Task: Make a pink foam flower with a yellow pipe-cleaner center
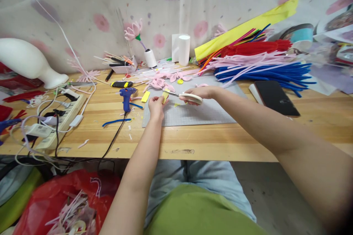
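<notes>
My left hand pinches a small yellow piece, thin like paper or felt. In my right hand are scissors with pale handles, their blades pointing left and meeting the yellow piece. Both hands are over a grey cutting mat. Another yellow rectangle lies to the left of my left hand, and yellow scraps lie below the blades. Just behind the scissors rest pink fuzzy petals and a small yellow disc.
A blue glue gun and a yellow-black utility knife lie left of the mat. A power strip with tangled cords is farther left. Blue pipe cleaners and a black phone are at right. A red bag hangs below the table's edge.
</notes>
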`<control>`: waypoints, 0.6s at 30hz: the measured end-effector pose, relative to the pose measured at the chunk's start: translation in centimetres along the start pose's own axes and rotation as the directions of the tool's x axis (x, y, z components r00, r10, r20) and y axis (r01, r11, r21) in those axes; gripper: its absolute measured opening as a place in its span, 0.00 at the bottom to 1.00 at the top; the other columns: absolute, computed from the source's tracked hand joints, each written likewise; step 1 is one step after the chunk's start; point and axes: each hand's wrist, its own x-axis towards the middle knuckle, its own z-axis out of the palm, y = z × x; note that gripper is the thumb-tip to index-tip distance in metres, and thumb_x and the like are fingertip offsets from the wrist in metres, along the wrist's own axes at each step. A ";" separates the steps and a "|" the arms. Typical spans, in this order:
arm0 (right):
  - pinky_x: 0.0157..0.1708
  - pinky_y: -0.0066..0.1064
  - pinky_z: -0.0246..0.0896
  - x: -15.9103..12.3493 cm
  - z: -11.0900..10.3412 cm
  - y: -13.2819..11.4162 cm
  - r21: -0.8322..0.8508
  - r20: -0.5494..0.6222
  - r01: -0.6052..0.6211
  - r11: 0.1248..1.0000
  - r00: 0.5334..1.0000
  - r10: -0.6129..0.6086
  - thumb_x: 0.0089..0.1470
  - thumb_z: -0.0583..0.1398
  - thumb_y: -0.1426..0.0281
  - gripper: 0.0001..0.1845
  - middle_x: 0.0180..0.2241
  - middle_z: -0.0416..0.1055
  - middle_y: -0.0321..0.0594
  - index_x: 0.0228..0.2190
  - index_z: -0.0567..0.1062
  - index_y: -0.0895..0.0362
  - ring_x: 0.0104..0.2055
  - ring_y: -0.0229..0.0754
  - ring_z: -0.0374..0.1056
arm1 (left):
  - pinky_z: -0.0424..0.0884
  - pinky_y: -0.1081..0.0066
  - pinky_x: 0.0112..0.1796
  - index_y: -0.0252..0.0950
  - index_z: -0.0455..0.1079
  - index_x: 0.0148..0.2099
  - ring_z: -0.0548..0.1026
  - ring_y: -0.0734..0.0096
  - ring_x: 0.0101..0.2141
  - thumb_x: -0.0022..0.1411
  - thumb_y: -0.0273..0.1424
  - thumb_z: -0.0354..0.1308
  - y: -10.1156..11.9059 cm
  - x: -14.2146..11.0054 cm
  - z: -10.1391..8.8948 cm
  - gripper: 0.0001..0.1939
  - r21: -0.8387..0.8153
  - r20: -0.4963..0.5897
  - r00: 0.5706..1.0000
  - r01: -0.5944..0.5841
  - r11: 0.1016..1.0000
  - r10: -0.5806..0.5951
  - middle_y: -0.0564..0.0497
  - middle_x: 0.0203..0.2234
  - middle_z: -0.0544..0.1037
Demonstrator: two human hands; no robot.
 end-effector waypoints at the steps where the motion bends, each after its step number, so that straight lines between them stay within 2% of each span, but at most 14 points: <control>1: 0.17 0.22 0.54 0.1 0.0 0.0 0.001 -0.002 0.004 1.000 1.000 -0.004 0.48 0.58 0.46 0.27 0.19 0.63 0.33 0.27 0.67 0.60 0.18 0.30 0.59 | 0.74 0.67 0.34 0.36 0.54 0.29 0.78 0.69 0.29 0.45 0.18 0.59 0.0 0.0 0.0 0.16 -0.001 0.005 1.000 0.002 1.000 -0.002 0.56 0.23 0.70; 5: 0.17 0.21 0.53 0.4 -0.2 0.2 -0.016 -0.020 0.021 1.000 1.000 -0.022 0.48 0.58 0.46 0.27 0.17 0.63 0.33 0.27 0.67 0.61 0.17 0.29 0.58 | 0.75 0.69 0.33 0.36 0.53 0.30 0.78 0.71 0.28 0.47 0.19 0.58 -0.1 0.1 -0.2 0.15 -0.004 0.019 1.000 0.022 1.000 -0.022 0.56 0.23 0.71; 9: 0.18 0.22 0.54 0.4 -0.5 0.8 -0.022 -0.030 0.018 1.000 0.999 -0.019 0.49 0.57 0.47 0.27 0.20 0.65 0.35 0.29 0.67 0.60 0.19 0.30 0.61 | 0.75 0.69 0.32 0.36 0.54 0.29 0.77 0.71 0.30 0.49 0.19 0.58 -0.1 0.3 -0.4 0.13 -0.033 0.024 0.999 0.031 0.999 -0.030 0.54 0.24 0.71; 15: 0.19 0.21 0.55 0.0 -0.2 0.7 0.002 0.078 0.017 1.000 0.997 -0.018 0.49 0.58 0.48 0.26 0.24 0.64 0.34 0.33 0.64 0.59 0.21 0.30 0.61 | 0.74 0.72 0.32 0.36 0.56 0.30 0.71 0.81 0.24 0.51 0.20 0.59 0.4 0.4 -0.3 0.12 -0.100 -0.054 0.998 0.026 0.995 -0.031 0.58 0.22 0.67; 18: 0.17 0.20 0.54 0.2 0.4 0.0 -0.006 0.074 0.018 1.000 0.997 -0.017 0.49 0.59 0.48 0.25 0.22 0.61 0.31 0.31 0.63 0.59 0.20 0.29 0.59 | 0.73 0.76 0.31 0.35 0.57 0.29 0.69 0.84 0.23 0.51 0.20 0.59 0.5 0.3 -0.2 0.12 -0.109 -0.064 0.998 0.006 0.994 -0.013 0.58 0.22 0.67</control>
